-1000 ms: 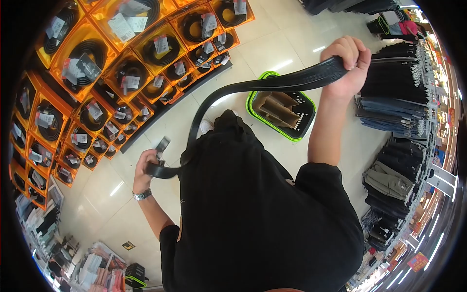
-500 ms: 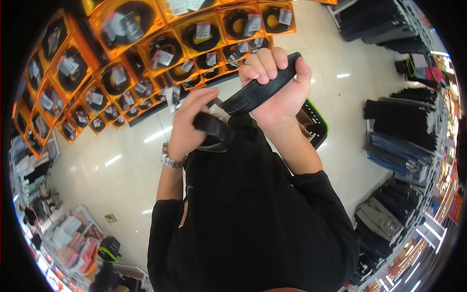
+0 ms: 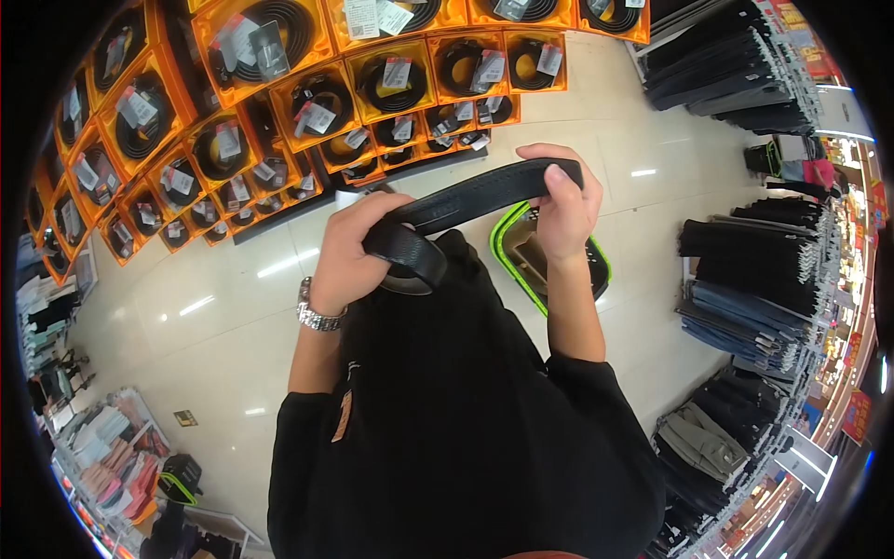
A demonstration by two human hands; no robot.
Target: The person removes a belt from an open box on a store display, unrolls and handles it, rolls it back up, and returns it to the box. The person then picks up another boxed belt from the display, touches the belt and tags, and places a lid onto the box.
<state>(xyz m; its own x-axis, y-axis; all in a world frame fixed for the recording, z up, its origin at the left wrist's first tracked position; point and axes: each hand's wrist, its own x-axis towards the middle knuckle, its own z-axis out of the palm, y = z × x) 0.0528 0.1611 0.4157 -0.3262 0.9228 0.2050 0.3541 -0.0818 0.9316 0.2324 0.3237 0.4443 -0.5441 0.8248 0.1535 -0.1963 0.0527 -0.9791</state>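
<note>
- One black belt (image 3: pixel 489 197) spans the air between the person's left hand (image 3: pixel 358 247) and right hand (image 3: pixel 565 219), in front of the black clothing (image 3: pixel 484 419) and above the pale tiled floor (image 3: pixel 233 345).
- Left grip: fingers closed around the belt, with a bent loop of it below them; a metal watch (image 3: pixel 319 318) circles the wrist.
- Right grip: pinching the opposite portion, thumb laid on its face; whether the very tip lies there, I cannot tell from where I stand.
- Stage, as I judge it: the belt is out in the hands and looped at the left, while the length between the hands is uncoiled.
- Orientation: the open span's long axis runs from left to right, angling gently away from the body and arching slightly; the loop curls under its left end.
- Surroundings: a green-rimmed basket (image 3: pixel 500 244) stands on the floor beyond; orange boxes (image 3: pixel 429 79) ahead hold coiled belts (image 3: pixel 296 33); dark trousers (image 3: pixel 745 233) hang at right.
</note>
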